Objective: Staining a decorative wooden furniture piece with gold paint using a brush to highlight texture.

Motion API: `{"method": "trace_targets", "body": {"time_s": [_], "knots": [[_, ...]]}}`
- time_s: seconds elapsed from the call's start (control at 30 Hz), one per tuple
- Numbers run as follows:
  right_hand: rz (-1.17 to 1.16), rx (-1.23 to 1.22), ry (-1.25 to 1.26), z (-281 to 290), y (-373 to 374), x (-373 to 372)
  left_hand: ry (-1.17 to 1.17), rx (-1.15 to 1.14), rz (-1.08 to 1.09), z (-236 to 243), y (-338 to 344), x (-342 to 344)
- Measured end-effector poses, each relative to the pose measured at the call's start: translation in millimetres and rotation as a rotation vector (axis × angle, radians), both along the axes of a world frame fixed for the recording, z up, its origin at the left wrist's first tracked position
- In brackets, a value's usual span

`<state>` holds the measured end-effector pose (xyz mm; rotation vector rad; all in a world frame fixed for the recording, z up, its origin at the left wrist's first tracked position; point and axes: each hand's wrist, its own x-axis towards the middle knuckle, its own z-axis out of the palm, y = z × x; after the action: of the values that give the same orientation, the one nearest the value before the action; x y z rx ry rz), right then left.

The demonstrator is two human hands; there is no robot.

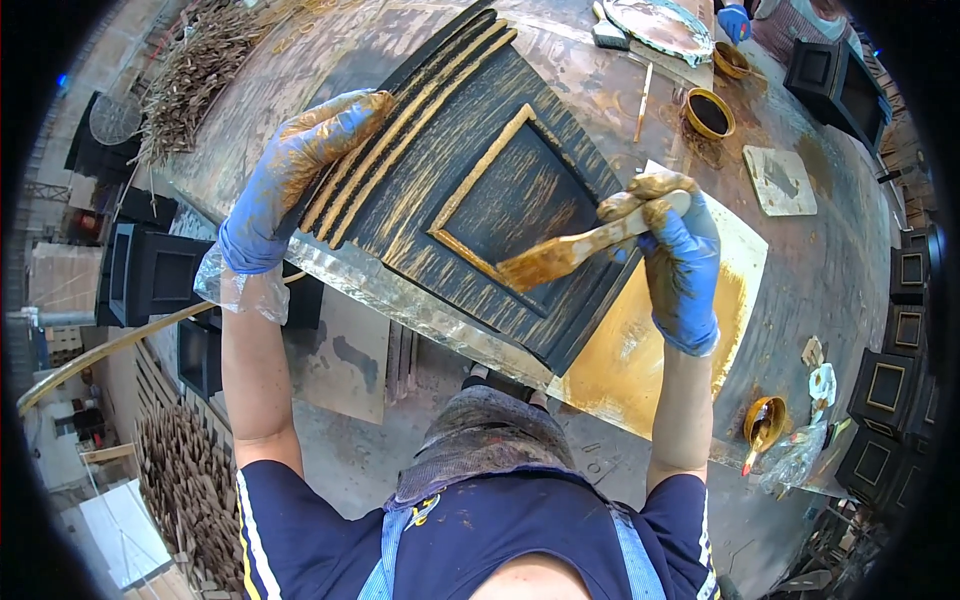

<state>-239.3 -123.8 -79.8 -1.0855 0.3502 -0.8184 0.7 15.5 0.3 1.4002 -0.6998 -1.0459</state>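
A black wooden panel piece [490, 180] with gold-streaked grain, gold moulding ridges and a raised inner frame is tilted up over the table edge. My left hand [300, 170], in a blue glove smeared with gold-brown paint, grips its left edge. My right hand [675, 245], likewise gloved and stained, is closed round the handle of a wide paintbrush [545, 260], whose gold-coated bristles lie on the lower part of the inner frame. Under the piece's right side lies a board [640, 370] coated in gold paint.
The worktable [820, 280] holds bowls of dark paint [708, 115], a small bowl with a brush [765, 420], a square pad [780, 180] and a white tray [650, 22]. A co-worker's gloved hand [733, 25] is at top right. Black cabinet pieces [150, 270] and stick bundles [180, 480] stand around.
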Motion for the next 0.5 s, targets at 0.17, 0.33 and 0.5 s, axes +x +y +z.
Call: {"method": "trace_targets", "body": {"time_s": [0.17,0.33,0.5], "knots": [[0.099,0.095,0.048,-7.5,-1.6,1.7,-0.040,0.023,0.031,-2.9,0.9,2.8],[0.066,0.024,-0.022,-13.3,-7.6,-5.8,-0.035,0.007,0.052,-5.3,4.1,4.1],[0.137,0.101,0.008,-20.2,-7.9,-10.2,-0.027,-0.023,0.051,-7.8,4.0,9.4]]}}
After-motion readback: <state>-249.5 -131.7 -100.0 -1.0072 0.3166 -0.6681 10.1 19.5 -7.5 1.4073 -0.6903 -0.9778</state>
